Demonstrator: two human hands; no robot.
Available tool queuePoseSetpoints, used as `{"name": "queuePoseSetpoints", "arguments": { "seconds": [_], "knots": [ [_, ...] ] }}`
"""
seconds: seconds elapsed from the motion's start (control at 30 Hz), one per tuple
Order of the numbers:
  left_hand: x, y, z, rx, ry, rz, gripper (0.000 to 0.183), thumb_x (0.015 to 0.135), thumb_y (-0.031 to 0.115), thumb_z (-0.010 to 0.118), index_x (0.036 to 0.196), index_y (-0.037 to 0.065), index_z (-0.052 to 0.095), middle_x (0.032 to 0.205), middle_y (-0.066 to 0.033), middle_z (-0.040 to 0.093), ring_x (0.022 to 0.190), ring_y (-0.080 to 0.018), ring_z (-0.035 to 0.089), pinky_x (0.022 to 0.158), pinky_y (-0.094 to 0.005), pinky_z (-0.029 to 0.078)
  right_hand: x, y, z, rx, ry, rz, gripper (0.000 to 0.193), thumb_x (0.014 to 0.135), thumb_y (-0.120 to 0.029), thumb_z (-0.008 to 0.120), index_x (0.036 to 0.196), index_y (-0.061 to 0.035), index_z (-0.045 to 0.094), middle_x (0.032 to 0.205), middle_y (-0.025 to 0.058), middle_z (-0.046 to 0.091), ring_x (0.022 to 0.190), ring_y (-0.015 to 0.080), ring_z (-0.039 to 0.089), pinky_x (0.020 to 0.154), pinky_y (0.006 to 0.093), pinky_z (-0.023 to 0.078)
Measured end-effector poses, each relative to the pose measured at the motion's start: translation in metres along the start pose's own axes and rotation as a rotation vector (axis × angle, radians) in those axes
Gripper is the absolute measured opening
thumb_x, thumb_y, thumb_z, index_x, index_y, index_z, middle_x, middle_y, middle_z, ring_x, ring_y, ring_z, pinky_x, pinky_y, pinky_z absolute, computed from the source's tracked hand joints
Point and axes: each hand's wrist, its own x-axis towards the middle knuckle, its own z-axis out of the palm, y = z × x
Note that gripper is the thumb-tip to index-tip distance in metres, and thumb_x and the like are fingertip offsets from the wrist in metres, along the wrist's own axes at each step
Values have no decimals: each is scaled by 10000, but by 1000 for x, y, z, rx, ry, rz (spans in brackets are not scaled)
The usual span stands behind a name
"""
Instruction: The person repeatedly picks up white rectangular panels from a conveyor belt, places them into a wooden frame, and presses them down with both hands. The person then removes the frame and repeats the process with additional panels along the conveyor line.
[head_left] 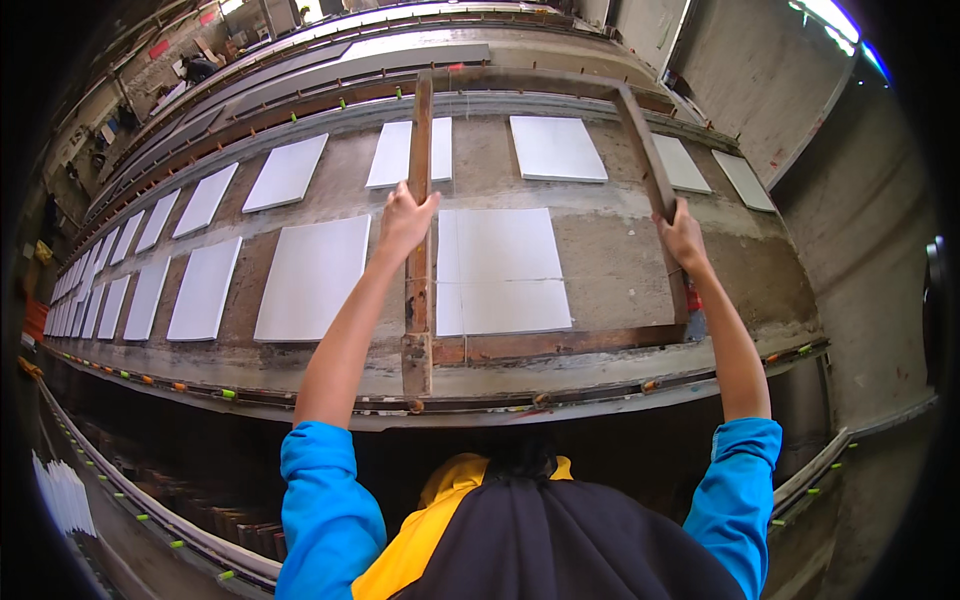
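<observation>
Both hands clamped on the rusty metal frame (520, 345) — left hand (405, 218) gripping its left bar, right hand (683, 235) its right — framing a white slab (500, 270) near the bench's (620, 270) front edge.

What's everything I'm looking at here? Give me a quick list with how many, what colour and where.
Wooden frame: one, rusty brown, lying on the long bench around one white slab, held by both side bars.
White slabs: too many to count exactly, white, in two rows along the bench, running off to the left.
Framed slab: one, white, inside the frame between the hands.
Long bench: one, grey-brown and stained, across the middle of the view.
Edge rail: one, grey with small green and orange pegs, along the near side of the bench.
Stack of white sheets: one, lower left corner.
Left hand: one, fingers closed on the frame's left bar, blue sleeve.
Right hand: one, gripping the frame's right bar, blue sleeve.
</observation>
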Motion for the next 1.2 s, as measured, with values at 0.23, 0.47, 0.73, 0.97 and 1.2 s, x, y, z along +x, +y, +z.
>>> {"name": "queuePoseSetpoints", "arguments": {
  "seconds": [0.23, 0.47, 0.73, 0.97, 1.2],
  "knots": [
    [3, 107, 40, -34, 102, 149, 717, 849, 413, 482, 1325, -58, 228, 1256, -284, 375, 1161, -369, 433, 976, -395, 387, 39, 51, -97, 13, 215, -87, 512, 821, -216, 584, 1170, 99, 382, 1032, 316, 547, 1000, 417, 533, 846, 408, 408],
    [0, 183, 162, -74, 71, 241, 718, 838, 376, 518, 1289, -115, 250, 1237, -314, 380, 1149, -406, 426, 986, -410, 364, 55, 190, -134, -6, 128, 1, 520, 826, -239, 577, 1158, 106, 375, 1039, 328, 536, 999, 433, 527, 836, 427, 401],
    [-20, 175, 281, -10, 31, 125, 682, 805, 373, 560, 1239, -110, 351, 1179, -302, 460, 1129, -381, 449, 968, -402, 351, 35, 332, -55, 106, -28, 85, 601, 806, -249, 587, 1237, 77, 325, 1055, 342, 522, 1011, 439, 518, 867, 421, 417],
    [-38, 149, 305, 33, -17, 15, 703, 816, 379, 550, 1295, -71, 301, 1221, -277, 426, 1120, -376, 456, 943, -403, 383, 27, 340, -29, 101, -159, 118, 632, 810, -226, 586, 1258, 106, 289, 1148, 357, 461, 1082, 446, 470, 924, 414, 385],
    [-51, 131, 320, 41, 42, 19, 691, 816, 375, 555, 1288, -67, 311, 1197, -276, 440, 1101, -389, 463, 924, -422, 393, 23, 348, -21, 127, -125, 24, 589, 784, -194, 616, 1207, 104, 336, 1100, 359, 486, 1040, 458, 490, 903, 434, 388]
  ]
}}
